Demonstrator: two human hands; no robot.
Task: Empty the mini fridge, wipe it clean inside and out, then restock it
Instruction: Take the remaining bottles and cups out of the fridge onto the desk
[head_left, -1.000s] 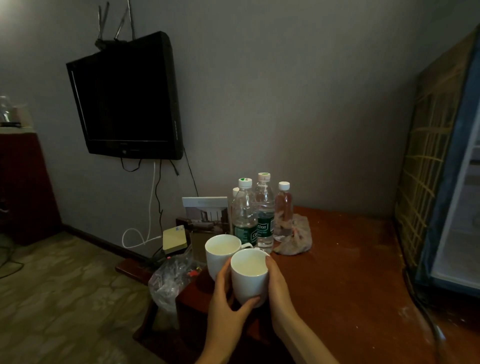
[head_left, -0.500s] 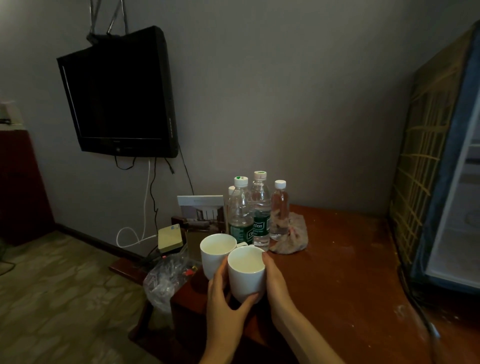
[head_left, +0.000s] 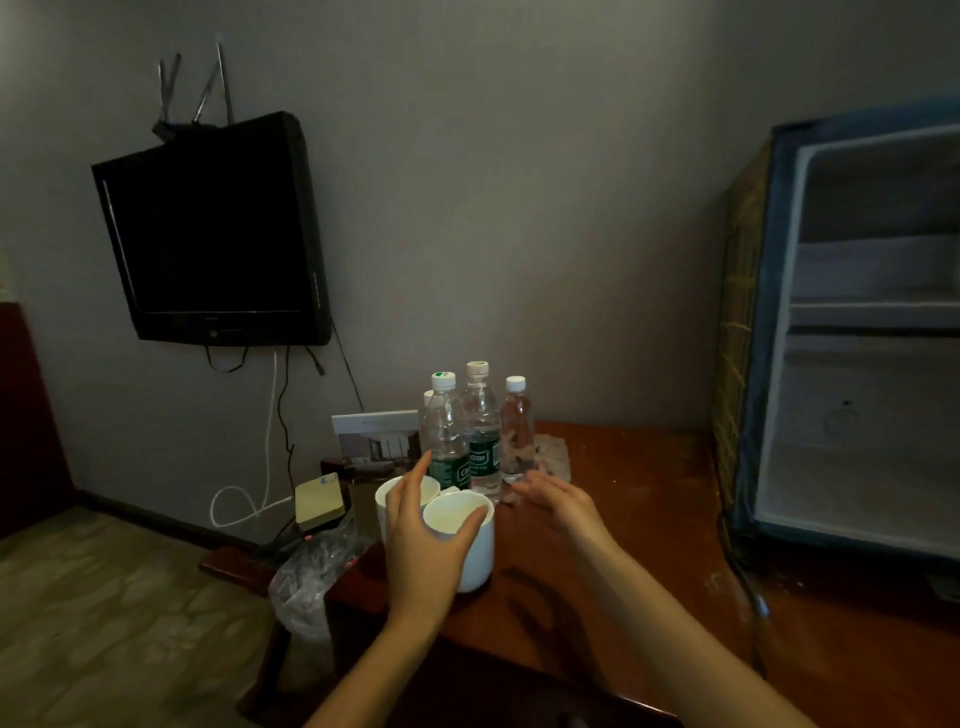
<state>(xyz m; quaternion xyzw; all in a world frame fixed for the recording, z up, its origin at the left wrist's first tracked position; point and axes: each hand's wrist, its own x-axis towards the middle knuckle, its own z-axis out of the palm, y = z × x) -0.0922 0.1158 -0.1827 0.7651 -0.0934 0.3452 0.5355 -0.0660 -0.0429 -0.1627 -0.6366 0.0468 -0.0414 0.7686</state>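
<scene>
The mini fridge (head_left: 857, 467) stands open at the right end of the wooden table (head_left: 649, 519); its white inside shows bare shelves. Two white mugs stand near the table's left end. My left hand (head_left: 421, 545) touches the nearer mug (head_left: 470, 553), thumb on its rim and straight fingers reaching up between it and the farther mug (head_left: 434, 487). Beside them my right hand (head_left: 558, 506) hovers open and holds nothing. Several clear water bottles (head_left: 483, 431) stand just behind the mugs.
A crumpled wrapper (head_left: 553, 452) lies behind the bottles. A picture card (head_left: 374, 441), a pale box (head_left: 318, 501) and a clear plastic bag (head_left: 311, 571) sit left of the table. A black TV (head_left: 218, 234) hangs on the wall. A cable (head_left: 748, 597) runs along the fridge's front.
Both hands gripped the nearer mug before. My right hand has let go and moved right, and my left fingers have straightened. The view has swung right, showing the fridge's inside.
</scene>
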